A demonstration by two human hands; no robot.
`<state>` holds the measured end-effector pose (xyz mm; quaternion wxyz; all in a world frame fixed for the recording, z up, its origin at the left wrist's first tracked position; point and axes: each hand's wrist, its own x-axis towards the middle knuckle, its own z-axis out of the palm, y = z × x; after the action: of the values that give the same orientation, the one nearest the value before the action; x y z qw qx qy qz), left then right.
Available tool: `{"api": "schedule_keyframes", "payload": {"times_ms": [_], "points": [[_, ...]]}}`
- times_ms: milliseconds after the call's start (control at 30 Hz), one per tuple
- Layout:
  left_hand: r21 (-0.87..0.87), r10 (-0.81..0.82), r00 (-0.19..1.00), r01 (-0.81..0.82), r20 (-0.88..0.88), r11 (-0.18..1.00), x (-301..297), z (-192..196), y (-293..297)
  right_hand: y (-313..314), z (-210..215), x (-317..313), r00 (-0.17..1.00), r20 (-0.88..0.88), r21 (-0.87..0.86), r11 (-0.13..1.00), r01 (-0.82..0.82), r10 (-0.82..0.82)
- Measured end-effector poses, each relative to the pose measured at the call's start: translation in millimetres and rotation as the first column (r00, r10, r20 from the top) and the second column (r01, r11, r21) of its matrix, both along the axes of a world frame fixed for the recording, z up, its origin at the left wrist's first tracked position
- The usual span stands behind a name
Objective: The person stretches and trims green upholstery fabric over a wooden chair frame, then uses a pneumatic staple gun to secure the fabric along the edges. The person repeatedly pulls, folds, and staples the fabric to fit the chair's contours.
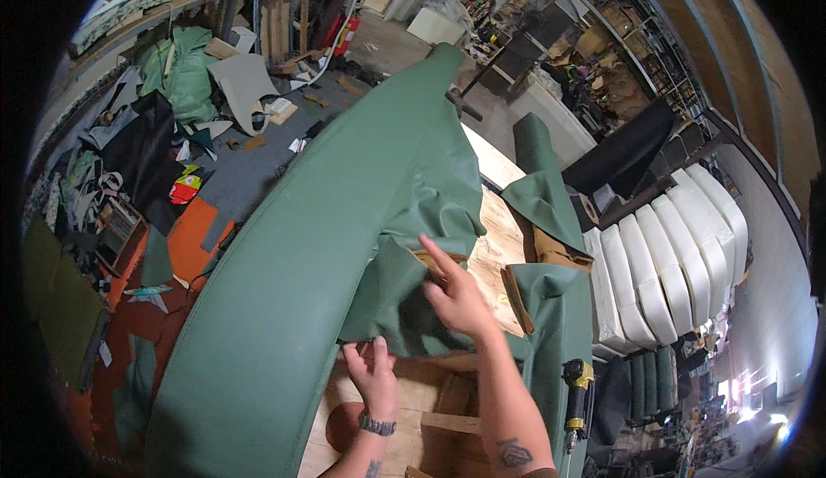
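A long curved piece covered in green leather-like upholstery runs from the near left to the far middle. From its inner side a loose green flap folds down over the wooden frame. My left hand pinches the lower edge of that flap, its fingertips partly hidden by the material. Against the flap's right side rests my right hand, index finger stretched forward and the other fingers slightly bent. Beyond this hand, more green material bunches up in creases.
A yellow and black air tool lies on the green-covered right side of the frame. Further right stand several white cushions. A green roll sits beyond the frame. Fabric scraps and a green sack litter the left floor.
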<state>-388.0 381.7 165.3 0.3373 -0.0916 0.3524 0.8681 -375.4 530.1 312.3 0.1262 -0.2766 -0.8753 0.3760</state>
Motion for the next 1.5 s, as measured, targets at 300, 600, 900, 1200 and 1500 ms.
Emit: {"api": "schedule_keyframes", "payload": {"times_ms": [300,600,900,1200,1500], "points": [[0.021,-0.310,0.880,0.325,0.361,0.946,51,10,-18,-56,74,54,0.868,0.420,0.108,0.964,0.243,-0.266],[-0.159,-0.413,0.672,0.618,0.615,0.770,34,-98,-14,-34,-13,9,0.634,0.683,0.280,0.931,0.232,-0.364],[0.344,-0.436,0.890,0.371,0.133,0.863,-19,-105,-36,-22,-32,-5,0.958,0.280,0.012,0.998,-0.068,0.062],[-0.005,-0.332,0.933,0.336,0.140,0.942,-48,-113,-21,-38,-49,-45,0.924,0.383,0.321,0.940,-0.118,-0.014],[0.071,-0.257,0.963,0.252,0.086,0.965,-42,-120,-9,-22,-40,-41,0.914,0.380,0.676,0.632,-0.378,0.140]]}}
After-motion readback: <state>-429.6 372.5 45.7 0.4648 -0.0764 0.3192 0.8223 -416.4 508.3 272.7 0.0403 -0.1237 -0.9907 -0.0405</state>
